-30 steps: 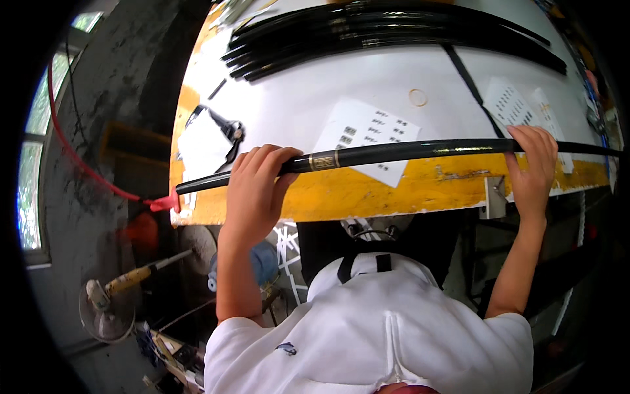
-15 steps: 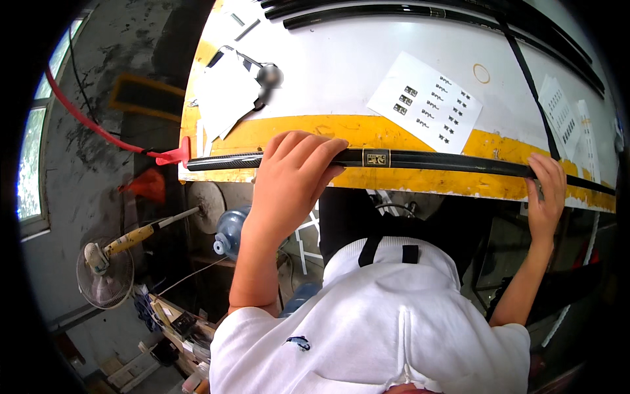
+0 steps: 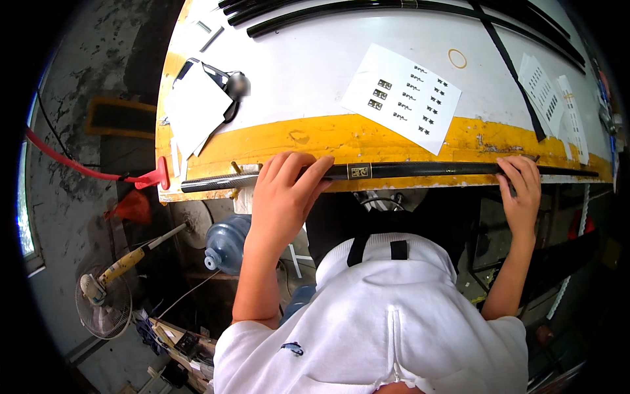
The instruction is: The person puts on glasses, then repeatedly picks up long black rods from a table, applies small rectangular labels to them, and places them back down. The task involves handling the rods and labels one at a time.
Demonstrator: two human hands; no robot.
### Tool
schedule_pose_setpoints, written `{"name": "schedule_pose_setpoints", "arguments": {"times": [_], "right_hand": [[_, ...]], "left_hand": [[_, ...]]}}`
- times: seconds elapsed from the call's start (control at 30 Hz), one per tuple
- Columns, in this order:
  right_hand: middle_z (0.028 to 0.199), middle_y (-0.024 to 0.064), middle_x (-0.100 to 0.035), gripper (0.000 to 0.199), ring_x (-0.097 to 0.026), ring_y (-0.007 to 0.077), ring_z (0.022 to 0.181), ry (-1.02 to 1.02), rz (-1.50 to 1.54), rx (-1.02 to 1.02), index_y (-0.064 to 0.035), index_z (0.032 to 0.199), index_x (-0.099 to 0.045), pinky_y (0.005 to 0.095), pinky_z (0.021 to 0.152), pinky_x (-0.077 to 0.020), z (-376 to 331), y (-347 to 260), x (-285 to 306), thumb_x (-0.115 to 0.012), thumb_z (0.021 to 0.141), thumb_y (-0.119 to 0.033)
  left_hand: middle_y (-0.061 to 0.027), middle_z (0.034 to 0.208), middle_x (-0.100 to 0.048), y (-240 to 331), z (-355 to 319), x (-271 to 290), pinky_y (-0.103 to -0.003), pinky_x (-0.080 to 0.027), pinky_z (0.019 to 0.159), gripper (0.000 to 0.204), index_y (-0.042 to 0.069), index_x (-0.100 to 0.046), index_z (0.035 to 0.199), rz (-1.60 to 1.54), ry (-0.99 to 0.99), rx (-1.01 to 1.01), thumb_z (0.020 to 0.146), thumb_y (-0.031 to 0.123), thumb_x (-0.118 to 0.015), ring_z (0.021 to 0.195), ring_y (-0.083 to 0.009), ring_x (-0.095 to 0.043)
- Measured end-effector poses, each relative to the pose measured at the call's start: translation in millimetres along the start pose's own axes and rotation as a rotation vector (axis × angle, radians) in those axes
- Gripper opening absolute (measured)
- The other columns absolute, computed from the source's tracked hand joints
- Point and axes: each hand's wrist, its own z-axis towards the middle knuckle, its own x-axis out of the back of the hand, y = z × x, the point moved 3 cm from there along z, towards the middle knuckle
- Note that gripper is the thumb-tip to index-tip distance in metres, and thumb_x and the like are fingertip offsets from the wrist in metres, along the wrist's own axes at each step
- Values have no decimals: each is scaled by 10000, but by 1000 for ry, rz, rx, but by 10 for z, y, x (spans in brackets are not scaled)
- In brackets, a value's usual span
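A long black rod (image 3: 426, 170) with a woven-pattern left end lies crosswise along the near edge of the table. Around its left part my left hand (image 3: 283, 190) is closed, back of the hand up. Just right of those fingers a small gold-and-black label (image 3: 359, 171) sits on the rod. My right hand (image 3: 522, 187) grips the thinner part farther right, thumb and fingers closed round it. Left of my left hand, short brass-coloured pegs (image 3: 237, 167) stand on either side of the rod, by a whitish block (image 3: 244, 199) at the table edge.
A sheet of black printed labels (image 3: 401, 98) lies mid-table, with more sheets (image 3: 542, 95) at right. Blank papers (image 3: 197, 105) cover a dark object at left. Several black rods (image 3: 328, 14) lie at the back. A red T-shaped piece (image 3: 155, 176) is at the left edge.
My view has shifted, so the table appears farther left. The rod has come nearer me, toward the table's edge, with both hands still on it. The pegs beside it now show.
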Motion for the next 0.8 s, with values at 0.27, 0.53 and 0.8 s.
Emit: {"name": "schedule_pose_setpoints", "arguments": {"times": [0.27,0.53,0.8], "right_hand": [[1133,103,-629,320,-575,295,1084,86,96,2,-40,1064,-664,404,924,-451,387,-245,30,-707,751,8],[1451,138,-446,736,-418,282,1355,-176,100,-35,-38,1419,-414,391,1113,-373,1237,-873,-506,-747,811,-287],[1492,142,-404,872,-361,268,1400,-220,81,-22,-12,1454,-361,381,1160,-292,1275,-882,-958,-773,773,-368]], "left_hand": [[-111,1041,-621,191,575,269,-390,-487,826,253,65,-672,1085,-3,50,-15,854,165,-703,972,-298,-594],[-114,1010,-639,-99,1569,-244,-387,-501,848,223,49,-678,1011,150,-80,48,863,215,-695,960,-298,-623],[-120,916,-639,-276,1716,-520,-403,-474,849,177,41,-646,899,107,-78,42,841,199,-703,936,-318,-588]]}}
